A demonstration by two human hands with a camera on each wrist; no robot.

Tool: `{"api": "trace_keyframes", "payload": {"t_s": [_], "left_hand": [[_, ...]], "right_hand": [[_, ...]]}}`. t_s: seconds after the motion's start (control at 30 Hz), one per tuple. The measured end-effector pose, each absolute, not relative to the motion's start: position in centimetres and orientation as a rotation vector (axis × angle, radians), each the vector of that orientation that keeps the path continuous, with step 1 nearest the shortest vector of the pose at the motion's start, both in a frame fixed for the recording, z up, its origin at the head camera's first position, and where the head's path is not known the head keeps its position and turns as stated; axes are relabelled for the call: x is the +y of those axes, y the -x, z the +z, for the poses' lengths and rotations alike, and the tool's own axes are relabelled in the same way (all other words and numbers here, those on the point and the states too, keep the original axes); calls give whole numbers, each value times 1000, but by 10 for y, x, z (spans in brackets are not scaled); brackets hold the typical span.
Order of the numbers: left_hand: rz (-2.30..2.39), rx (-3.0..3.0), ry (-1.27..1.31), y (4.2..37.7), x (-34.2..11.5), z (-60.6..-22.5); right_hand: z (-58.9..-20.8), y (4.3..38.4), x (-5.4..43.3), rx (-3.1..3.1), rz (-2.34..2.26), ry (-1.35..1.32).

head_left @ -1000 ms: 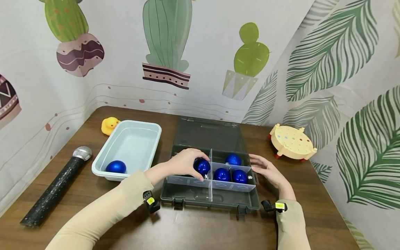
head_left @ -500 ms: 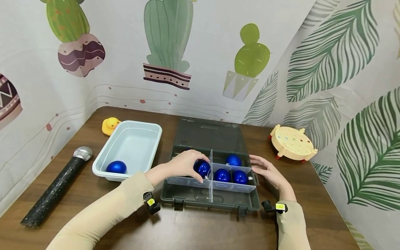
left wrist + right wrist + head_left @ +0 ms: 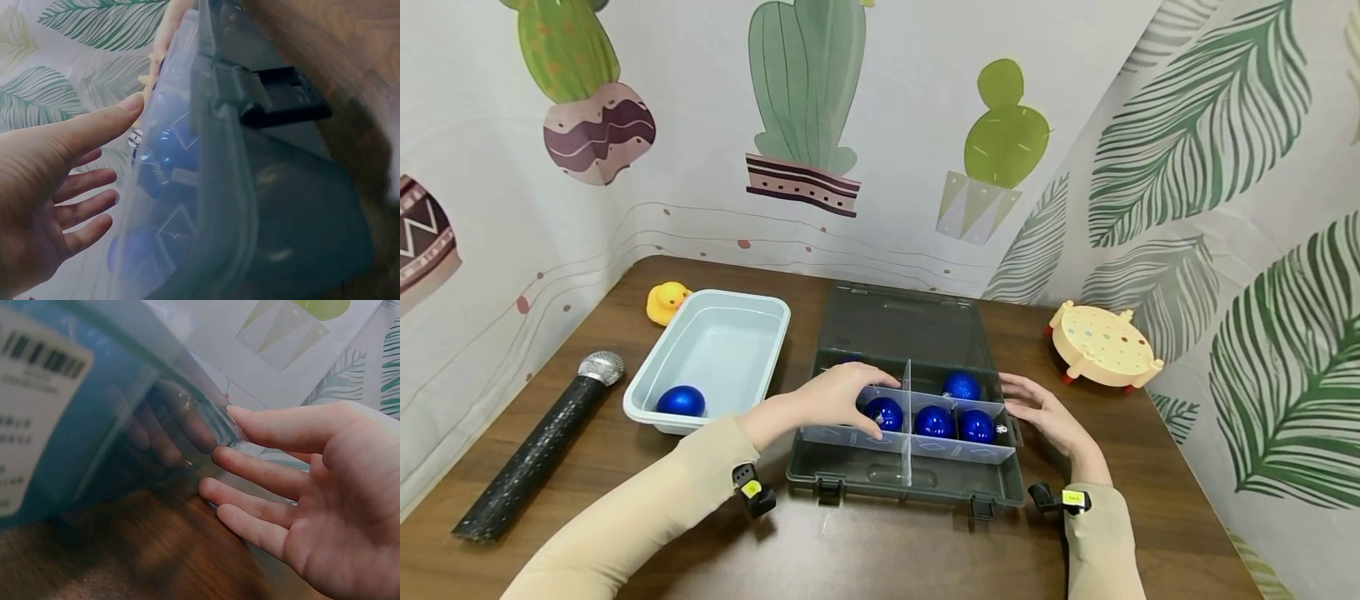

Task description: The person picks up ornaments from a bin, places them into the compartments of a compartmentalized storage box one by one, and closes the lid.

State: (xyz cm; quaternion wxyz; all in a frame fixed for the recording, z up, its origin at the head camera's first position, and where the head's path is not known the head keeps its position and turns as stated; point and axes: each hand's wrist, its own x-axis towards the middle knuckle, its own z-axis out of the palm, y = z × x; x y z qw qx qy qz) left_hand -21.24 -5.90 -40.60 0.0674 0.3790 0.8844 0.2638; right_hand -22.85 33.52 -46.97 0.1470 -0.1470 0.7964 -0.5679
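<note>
A dark see-through divided box (image 3: pixel 842 481) stands with its lid folded back. My left hand (image 3: pixel 827 398) hovers over its left part, thumb and fingers spread apart, as the left wrist view also shows. Just beneath it a shiny blue Christmas bauble (image 3: pixel 883 414) sits in a middle-row compartment. Two more shiny baubles (image 3: pixel 934 422) lie to its right, and a glittery blue bauble (image 3: pixel 961 385) is in the back right section. Blue shows at the back left, mostly hidden by the hand. My right hand (image 3: pixel 1048 417) rests its extended fingertips against the box's right side.
Left of the box is a pale blue tray (image 3: pixel 722 333) holding one matte blue bauble (image 3: pixel 681 401). A yellow rubber duck (image 3: pixel 666 302) and a microphone (image 3: pixel 542 446) lie farther left. A cream toy stool (image 3: pixel 1105 343) stands at the back right.
My left hand has let go of the bauble and drawn slightly left, its fingers apart. The bauble now sits lower in the compartment. The right hand stays at the box's side.
</note>
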Motion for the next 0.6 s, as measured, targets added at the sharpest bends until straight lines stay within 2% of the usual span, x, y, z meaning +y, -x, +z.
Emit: {"api": "trace_keyframes", "payload": {"t_s": [0.3, 0.6], "left_hand": [[805, 2812, -1151, 211, -109, -375], [949, 2879, -955, 213, -189, -360]], "right_hand": [[-468, 228, 334, 2283, -1640, 421], [-468, 226, 334, 2276, -1655, 469]]}}
